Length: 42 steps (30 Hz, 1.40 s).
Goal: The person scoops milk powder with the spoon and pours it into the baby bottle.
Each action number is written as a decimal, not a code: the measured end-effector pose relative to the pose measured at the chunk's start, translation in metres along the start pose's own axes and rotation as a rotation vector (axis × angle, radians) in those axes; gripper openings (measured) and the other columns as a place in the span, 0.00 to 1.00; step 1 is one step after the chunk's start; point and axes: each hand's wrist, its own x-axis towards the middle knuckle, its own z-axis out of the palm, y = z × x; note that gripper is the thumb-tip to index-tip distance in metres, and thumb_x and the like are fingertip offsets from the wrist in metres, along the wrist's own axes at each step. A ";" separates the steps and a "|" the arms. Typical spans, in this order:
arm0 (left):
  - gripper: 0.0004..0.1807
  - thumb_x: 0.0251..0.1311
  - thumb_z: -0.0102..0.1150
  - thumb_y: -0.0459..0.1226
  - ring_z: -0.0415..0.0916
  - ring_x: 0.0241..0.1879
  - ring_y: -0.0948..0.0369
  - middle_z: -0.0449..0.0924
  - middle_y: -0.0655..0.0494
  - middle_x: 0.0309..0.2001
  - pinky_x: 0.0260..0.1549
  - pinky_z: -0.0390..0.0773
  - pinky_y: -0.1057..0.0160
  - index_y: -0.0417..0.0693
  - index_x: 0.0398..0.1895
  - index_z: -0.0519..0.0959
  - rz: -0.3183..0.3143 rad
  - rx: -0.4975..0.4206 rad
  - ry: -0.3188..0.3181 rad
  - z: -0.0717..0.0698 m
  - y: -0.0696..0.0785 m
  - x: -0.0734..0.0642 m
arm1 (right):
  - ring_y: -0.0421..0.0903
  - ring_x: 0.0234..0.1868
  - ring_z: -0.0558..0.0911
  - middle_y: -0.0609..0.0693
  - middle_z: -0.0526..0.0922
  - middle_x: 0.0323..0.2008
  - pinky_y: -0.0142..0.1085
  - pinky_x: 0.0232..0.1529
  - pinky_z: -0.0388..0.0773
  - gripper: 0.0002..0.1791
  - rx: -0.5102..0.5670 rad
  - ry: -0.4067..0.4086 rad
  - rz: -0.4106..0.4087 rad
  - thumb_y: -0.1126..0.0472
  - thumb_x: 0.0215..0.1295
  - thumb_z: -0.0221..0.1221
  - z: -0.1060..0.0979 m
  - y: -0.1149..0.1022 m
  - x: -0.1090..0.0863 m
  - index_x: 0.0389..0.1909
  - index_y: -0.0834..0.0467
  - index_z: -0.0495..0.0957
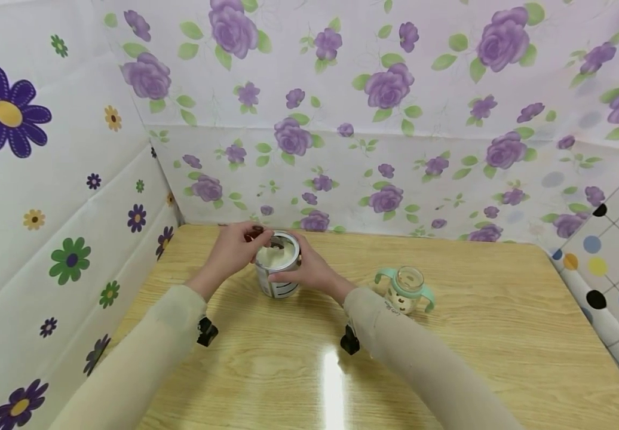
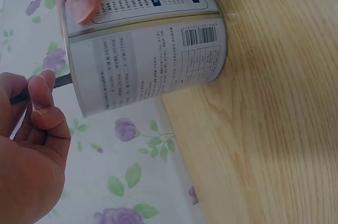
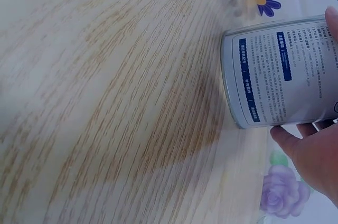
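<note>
An open milk powder can [image 1: 279, 288] stands upright on the table, with pale powder [image 1: 274, 258] showing inside its rim. My right hand [image 1: 312, 269] grips the can around its side, thumb across the front. Above the can's mouth, my left hand [image 1: 239, 248] pinches the thin handle of a dark spoon [image 1: 277, 244], whose lower end dips inside the can. The left wrist view shows the dark handle [image 2: 63, 80] between thumb and fingers beside the rim. In the right wrist view, the printed can [image 3: 280, 71] rests against the fingers of the right hand [image 3: 317, 155].
A clear baby bottle [image 1: 403, 295] with a mint-green collar and two handles stands uncapped to the right of the can, near the right sleeve. The wooden table [image 1: 481, 310] meets flower-patterned cloth walls [image 1: 342, 161] at the back and left, with dotted cloth at right.
</note>
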 end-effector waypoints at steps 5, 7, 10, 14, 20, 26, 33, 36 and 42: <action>0.19 0.81 0.58 0.47 0.79 0.22 0.49 0.90 0.42 0.43 0.23 0.78 0.57 0.43 0.58 0.87 0.011 0.001 -0.021 0.004 -0.004 -0.003 | 0.53 0.74 0.72 0.52 0.65 0.77 0.54 0.73 0.70 0.59 0.041 -0.008 -0.008 0.54 0.63 0.78 0.001 0.000 0.000 0.85 0.44 0.49; 0.18 0.81 0.58 0.46 0.78 0.20 0.50 0.90 0.42 0.42 0.22 0.78 0.57 0.42 0.57 0.87 0.012 0.003 -0.027 0.005 -0.005 -0.003 | 0.55 0.75 0.71 0.53 0.65 0.78 0.56 0.73 0.68 0.59 0.062 -0.013 -0.015 0.56 0.63 0.78 0.001 -0.002 -0.001 0.86 0.46 0.49; 0.17 0.81 0.58 0.46 0.79 0.21 0.46 0.89 0.43 0.38 0.24 0.78 0.56 0.42 0.51 0.88 0.009 0.013 -0.039 0.005 -0.007 -0.003 | 0.59 0.76 0.69 0.58 0.64 0.79 0.59 0.74 0.67 0.58 0.086 -0.029 -0.019 0.59 0.64 0.77 -0.001 -0.012 -0.005 0.86 0.51 0.48; 0.17 0.81 0.58 0.46 0.78 0.20 0.48 0.89 0.42 0.35 0.25 0.76 0.56 0.44 0.42 0.88 -0.026 -0.002 -0.069 0.003 -0.008 0.000 | 0.63 0.76 0.68 0.65 0.62 0.79 0.61 0.74 0.66 0.57 0.104 -0.057 -0.023 0.62 0.65 0.76 -0.006 -0.027 -0.012 0.85 0.57 0.48; 0.18 0.81 0.57 0.47 0.76 0.21 0.57 0.90 0.46 0.38 0.23 0.72 0.62 0.42 0.47 0.89 -0.162 -0.117 -0.106 0.000 -0.005 0.005 | 0.63 0.75 0.69 0.65 0.63 0.78 0.60 0.74 0.66 0.55 0.129 -0.064 -0.048 0.64 0.65 0.75 -0.006 -0.030 -0.013 0.85 0.56 0.50; 0.21 0.82 0.55 0.44 0.73 0.20 0.64 0.90 0.50 0.36 0.26 0.76 0.66 0.32 0.56 0.85 -0.279 -0.281 -0.126 -0.002 -0.005 0.006 | 0.62 0.74 0.70 0.66 0.63 0.77 0.59 0.74 0.67 0.55 0.137 -0.071 -0.041 0.64 0.66 0.75 -0.006 -0.032 -0.014 0.85 0.56 0.49; 0.21 0.84 0.53 0.42 0.73 0.19 0.67 0.88 0.57 0.31 0.24 0.71 0.69 0.29 0.55 0.83 -0.350 -0.374 -0.144 -0.005 -0.003 0.006 | 0.63 0.75 0.69 0.66 0.63 0.78 0.59 0.74 0.66 0.57 0.120 -0.054 -0.025 0.63 0.65 0.76 -0.005 -0.024 -0.009 0.86 0.56 0.48; 0.22 0.84 0.52 0.42 0.74 0.20 0.67 0.87 0.58 0.31 0.23 0.70 0.69 0.28 0.56 0.82 -0.367 -0.380 -0.164 -0.007 -0.002 0.007 | 0.61 0.75 0.70 0.63 0.65 0.77 0.60 0.73 0.66 0.58 0.113 -0.032 -0.026 0.61 0.64 0.77 -0.002 -0.012 -0.005 0.86 0.54 0.49; 0.20 0.83 0.52 0.41 0.74 0.20 0.69 0.87 0.61 0.29 0.23 0.70 0.70 0.30 0.56 0.82 -0.416 -0.407 -0.196 -0.011 0.001 0.010 | 0.53 0.72 0.73 0.54 0.68 0.75 0.55 0.72 0.70 0.58 0.076 -0.014 -0.028 0.56 0.63 0.78 0.003 0.002 0.001 0.85 0.49 0.50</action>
